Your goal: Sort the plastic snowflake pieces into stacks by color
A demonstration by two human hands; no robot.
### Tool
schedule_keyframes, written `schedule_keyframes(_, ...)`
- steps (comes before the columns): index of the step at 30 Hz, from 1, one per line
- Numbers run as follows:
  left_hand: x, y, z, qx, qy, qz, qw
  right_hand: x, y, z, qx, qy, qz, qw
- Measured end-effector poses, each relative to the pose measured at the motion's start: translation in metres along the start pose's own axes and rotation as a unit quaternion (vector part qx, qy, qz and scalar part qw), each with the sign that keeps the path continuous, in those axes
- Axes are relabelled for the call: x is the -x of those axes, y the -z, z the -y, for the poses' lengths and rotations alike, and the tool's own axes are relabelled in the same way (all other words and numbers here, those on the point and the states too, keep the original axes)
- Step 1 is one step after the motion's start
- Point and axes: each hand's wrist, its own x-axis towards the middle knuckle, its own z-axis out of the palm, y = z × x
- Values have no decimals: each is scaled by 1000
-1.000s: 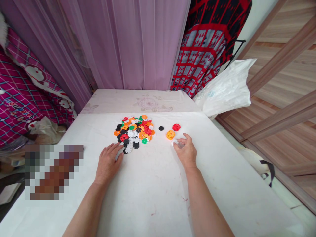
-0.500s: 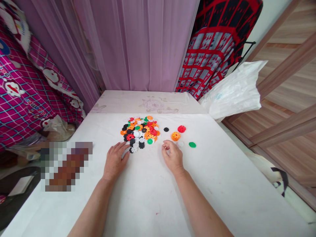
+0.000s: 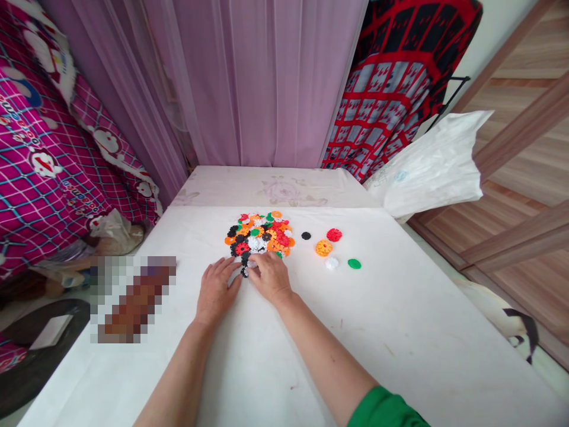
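Purple curtain (image 3: 267, 83) behind white table (image 3: 422, 344)!

It hangs past the far edge; checked pink fabric (image 3: 62, 148) beyond the far-left corner, red-and-black cloth (image 3: 391, 89) and pale wall (image 3: 498, 29) beyond the far-right. Wooden panelling (image 3: 533, 142) flanks the right edge, above pale floor (image 3: 544, 369).

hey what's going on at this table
A person's right hand is at the near edge of a mixed pile of colored discs; whether it grips one is unclear. The left hand lies beside the pile. To the right sit black, red, orange, white and green discs, each color apart.
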Motion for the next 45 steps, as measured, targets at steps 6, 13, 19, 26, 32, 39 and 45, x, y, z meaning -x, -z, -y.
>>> schedule_keyframes(6, 0, 1, -2, -2, 7, 5, 1000, 2, 0, -3, 18, -12, 17, 1000)
schedule_keyframes(13, 0, 1, -1, -2, 7, 6, 1000, 30, 20, -25, 24, -27, -2, 999)
schedule_keyframes(19, 0, 1, -2, 5, 12, 9, 1000, 45, 31, -44, 4, -76, -51, 996)
schedule_keyframes(26, 0, 1, -2, 4, 10, 10, 1000, 35, 26, -40, 18, -52, -40, 998)
schedule_keyframes(32, 0, -1, -1, 5, 10, 5, 1000, 35, 20, -42, 5, -63, -33, 997)
schedule_keyframes(39, 0, 0, -1, 4, 3, 5, 1000, 45, 34, -51, -27, -93, -133, 986)
schedule_keyframes(45, 0, 0, 1, 2, -2, 1, 1000, 61, 92, -106, 17, -244, -232, 941)
